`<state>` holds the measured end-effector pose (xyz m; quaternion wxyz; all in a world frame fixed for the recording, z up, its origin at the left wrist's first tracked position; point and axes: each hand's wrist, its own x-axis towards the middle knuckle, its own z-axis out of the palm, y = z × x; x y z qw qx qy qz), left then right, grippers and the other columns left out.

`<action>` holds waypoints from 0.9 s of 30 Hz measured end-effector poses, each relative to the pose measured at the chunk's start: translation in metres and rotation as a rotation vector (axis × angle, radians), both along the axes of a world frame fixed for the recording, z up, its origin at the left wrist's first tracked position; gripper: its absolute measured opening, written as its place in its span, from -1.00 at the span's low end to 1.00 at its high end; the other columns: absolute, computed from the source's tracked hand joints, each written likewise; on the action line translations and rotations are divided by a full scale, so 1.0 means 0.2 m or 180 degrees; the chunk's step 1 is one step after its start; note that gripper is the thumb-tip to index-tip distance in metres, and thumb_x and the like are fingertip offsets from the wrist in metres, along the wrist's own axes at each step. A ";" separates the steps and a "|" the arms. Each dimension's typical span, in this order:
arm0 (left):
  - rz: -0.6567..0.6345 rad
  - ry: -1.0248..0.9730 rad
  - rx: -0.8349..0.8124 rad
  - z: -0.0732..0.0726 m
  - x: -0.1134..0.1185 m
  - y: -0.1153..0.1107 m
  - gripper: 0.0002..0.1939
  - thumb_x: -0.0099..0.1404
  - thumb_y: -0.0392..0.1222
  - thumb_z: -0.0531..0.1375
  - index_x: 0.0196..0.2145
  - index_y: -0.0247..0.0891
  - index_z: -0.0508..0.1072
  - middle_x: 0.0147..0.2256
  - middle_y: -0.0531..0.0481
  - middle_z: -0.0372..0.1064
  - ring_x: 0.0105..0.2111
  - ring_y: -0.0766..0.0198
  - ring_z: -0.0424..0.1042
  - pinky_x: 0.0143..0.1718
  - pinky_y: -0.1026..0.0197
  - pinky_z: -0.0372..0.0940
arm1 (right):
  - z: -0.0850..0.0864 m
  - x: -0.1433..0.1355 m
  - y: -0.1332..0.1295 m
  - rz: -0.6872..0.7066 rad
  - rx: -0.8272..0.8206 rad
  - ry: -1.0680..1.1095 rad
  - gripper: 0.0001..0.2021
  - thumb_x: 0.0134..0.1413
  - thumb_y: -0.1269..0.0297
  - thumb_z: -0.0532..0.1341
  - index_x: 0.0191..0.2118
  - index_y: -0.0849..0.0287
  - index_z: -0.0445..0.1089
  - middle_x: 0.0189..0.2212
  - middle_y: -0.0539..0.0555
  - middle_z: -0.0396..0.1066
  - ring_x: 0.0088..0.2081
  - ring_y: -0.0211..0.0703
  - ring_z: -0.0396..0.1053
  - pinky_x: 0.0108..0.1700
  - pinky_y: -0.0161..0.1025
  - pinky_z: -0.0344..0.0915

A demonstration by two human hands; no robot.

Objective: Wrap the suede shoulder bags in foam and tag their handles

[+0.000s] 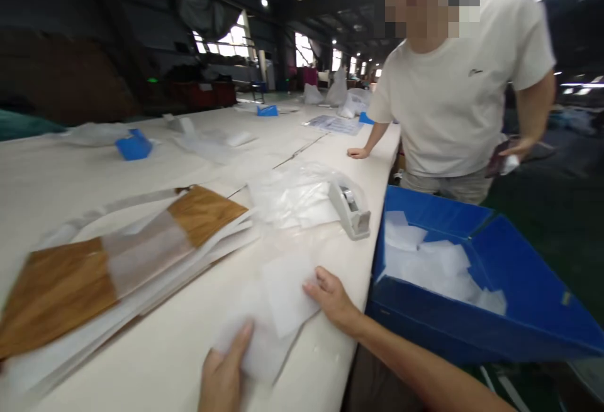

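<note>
My right hand (333, 299) pinches the edge of a thin white packing sheet (287, 292) between thumb and fingers, over the white table near its right edge. My left hand (224, 368) has its thumb over a hazy, translucent white sheet (267, 352), which overlaps the first one; its fingers are partly hidden beneath. Beyond the hands, crumpled clear plastic (295, 195) lies beside a grey tape dispenser (352, 211). To the left rests a brown handbag (146, 255) with a pale wrap round its middle, a wrapped handle, and white sheets under it.
A large blue bin (425, 299) with several white sheets (443, 264) inside stands against the table's right side. Behind it a person in a white T-shirt (453, 104) leans one hand (358, 153) on the table (226, 116). Small blue holders (134, 145) and plastic bags stand farther back.
</note>
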<state>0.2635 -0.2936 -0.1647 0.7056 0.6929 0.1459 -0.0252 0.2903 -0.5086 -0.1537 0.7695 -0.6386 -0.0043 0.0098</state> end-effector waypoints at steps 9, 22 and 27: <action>-0.0004 -0.0144 -0.0464 0.11 -0.04 -0.09 -0.46 0.07 0.21 0.33 -0.25 -0.37 0.55 -0.35 -0.09 0.53 -0.35 0.09 0.45 -0.34 0.19 0.32 | 0.01 -0.05 -0.02 0.0029 -0.0273 0.0045 -0.63 0.08 -0.07 0.26 -0.37 0.13 0.19 -0.49 -0.11 0.15 -0.45 -0.30 0.11 -0.41 -0.34 0.13; -0.0259 -0.0363 -0.0740 0.11 -0.06 -0.12 -0.49 0.00 0.18 0.39 -0.29 -0.34 0.57 -0.36 -0.09 0.54 -0.35 0.10 0.46 -0.31 0.20 0.33 | 0.03 -0.07 -0.04 0.0356 -0.0691 0.0144 -0.60 0.02 -0.11 0.30 -0.42 0.15 0.27 -0.51 -0.07 0.25 -0.46 -0.27 0.16 -0.42 -0.33 0.16; 0.0003 -0.0338 -0.0765 0.12 -0.06 -0.12 -0.49 -0.05 0.18 0.40 -0.32 -0.34 0.57 -0.36 -0.07 0.55 -0.36 0.11 0.47 -0.34 0.22 0.32 | 0.03 -0.08 -0.06 0.0450 -0.0740 0.0055 -0.61 -0.06 -0.10 0.35 -0.36 0.16 0.39 -0.44 -0.01 0.37 -0.39 -0.19 0.28 -0.35 -0.30 0.25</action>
